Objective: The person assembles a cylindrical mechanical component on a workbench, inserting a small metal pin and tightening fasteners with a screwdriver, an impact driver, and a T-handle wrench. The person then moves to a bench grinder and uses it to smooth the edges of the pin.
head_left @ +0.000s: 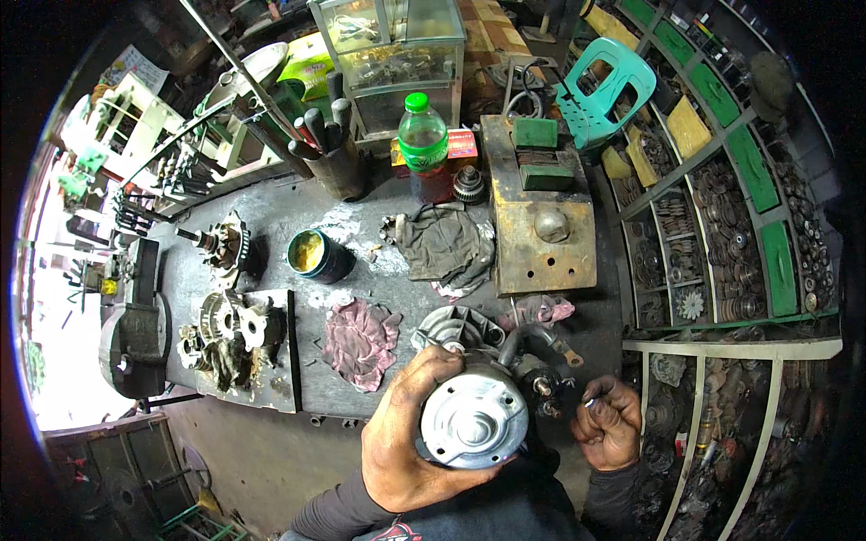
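Observation:
My left hand is wrapped round a starter motor near the table's front edge. The motor's round silver end cap, with a raised centre and small holes, faces up. To its right, my right hand is closed, pinching a small shiny metal piece whose exact kind I cannot make out. Between the hands sits the dark solenoid side with a terminal stud, and a bent cable lug lies just beyond. Behind the motor is a grey cast-metal housing, partly hidden by it.
A pink rag, a dark cloth, a tub of yellow grease and an armature lie on the table. A bottle stands behind. A rusty metal box is at right, beside parts shelves. A vise stands at left.

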Demonstrator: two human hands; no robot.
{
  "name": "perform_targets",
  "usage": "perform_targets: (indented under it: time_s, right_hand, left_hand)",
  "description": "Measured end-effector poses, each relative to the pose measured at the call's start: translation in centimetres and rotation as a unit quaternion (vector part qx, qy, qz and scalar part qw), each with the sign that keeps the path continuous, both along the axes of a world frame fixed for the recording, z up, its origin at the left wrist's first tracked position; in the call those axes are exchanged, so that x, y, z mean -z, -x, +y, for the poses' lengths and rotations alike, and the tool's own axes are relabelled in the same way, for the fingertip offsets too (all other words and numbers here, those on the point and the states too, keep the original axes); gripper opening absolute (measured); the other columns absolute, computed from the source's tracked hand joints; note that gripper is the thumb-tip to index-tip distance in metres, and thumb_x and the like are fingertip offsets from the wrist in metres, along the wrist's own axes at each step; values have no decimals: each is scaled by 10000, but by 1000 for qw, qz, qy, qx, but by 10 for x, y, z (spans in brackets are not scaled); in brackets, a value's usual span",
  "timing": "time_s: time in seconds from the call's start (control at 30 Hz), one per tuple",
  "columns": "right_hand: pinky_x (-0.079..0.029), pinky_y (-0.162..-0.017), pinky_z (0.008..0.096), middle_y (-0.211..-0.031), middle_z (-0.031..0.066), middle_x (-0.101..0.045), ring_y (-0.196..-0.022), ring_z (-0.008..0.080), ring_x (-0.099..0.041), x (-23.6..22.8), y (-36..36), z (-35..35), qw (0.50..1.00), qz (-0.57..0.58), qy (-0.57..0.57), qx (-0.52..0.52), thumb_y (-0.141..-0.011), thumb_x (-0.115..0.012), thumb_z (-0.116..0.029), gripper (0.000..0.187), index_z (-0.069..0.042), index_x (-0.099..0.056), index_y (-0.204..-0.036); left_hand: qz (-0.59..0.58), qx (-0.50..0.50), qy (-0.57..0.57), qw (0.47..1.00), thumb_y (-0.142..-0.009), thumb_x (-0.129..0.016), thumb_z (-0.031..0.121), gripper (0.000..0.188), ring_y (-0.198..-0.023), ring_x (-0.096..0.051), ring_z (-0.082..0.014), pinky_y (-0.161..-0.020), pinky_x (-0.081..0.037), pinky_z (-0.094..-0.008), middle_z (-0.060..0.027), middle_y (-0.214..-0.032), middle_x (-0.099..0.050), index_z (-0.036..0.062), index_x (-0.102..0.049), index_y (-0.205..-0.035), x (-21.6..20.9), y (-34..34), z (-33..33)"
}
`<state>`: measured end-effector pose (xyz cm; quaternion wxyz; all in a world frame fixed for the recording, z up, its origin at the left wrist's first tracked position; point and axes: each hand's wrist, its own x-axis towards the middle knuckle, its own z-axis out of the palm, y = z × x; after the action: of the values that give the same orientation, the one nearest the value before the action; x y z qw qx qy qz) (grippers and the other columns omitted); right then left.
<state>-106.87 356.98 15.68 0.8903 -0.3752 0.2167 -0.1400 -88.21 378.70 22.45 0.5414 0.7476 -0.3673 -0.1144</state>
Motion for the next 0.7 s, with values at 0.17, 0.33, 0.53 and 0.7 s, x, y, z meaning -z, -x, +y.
perform_targets:
  time_s: [0.17, 0.33, 0.53, 0.7]
  right_hand:
    - [-248, -425, 249, -610, 7, -509, -450, 60, -351, -5, -7, -18, 999, 23, 41, -16, -910, -788, -182, 335, 62, -618, -1066]
    - [-251, -429, 238, -611, 2, -525, -447, 53, -355, -14, -22, -37, 997, 33, 64, -10, -887, -817, -192, 369, 83, -625, -1040]
    - [-245, -444, 220, -616, -13, -522, -463, 40, -351, -14, -35, -38, 997, 43, 54, -47, -904, -788, -169, 296, 52, -640, -1033]
    - [-235, -448, 235, -603, -25, -502, -466, 43, -352, -7, -34, -39, 997, 31, 55, -52, -902, -783, -161, 287, 53, -642, -1030]
  left_hand:
    - [70, 65, 9, 995, -559, -1006, 176, 956, -1292, -605, -380, -1108, -467, -453, -262, -1356, -599, -45, -533, -1360, 1, -10, 4]
    - [96, 83, 45, 991, -567, -1001, 159, 959, -1303, -598, -377, -1113, -461, -454, -264, -1369, -593, -50, -524, -1373, 3, -13, 4]
    - [59, 53, 86, 993, -585, -1015, 181, 982, -1292, -598, -403, -1096, -467, -494, -308, -1347, -583, -64, -498, -1383, 8, -5, 2]
    - [50, 22, 168, 984, -566, -1040, 212, 1029, -1272, -599, -416, -1082, -465, -556, -317, -1318, -590, -67, -475, -1379, 11, 4, -4]
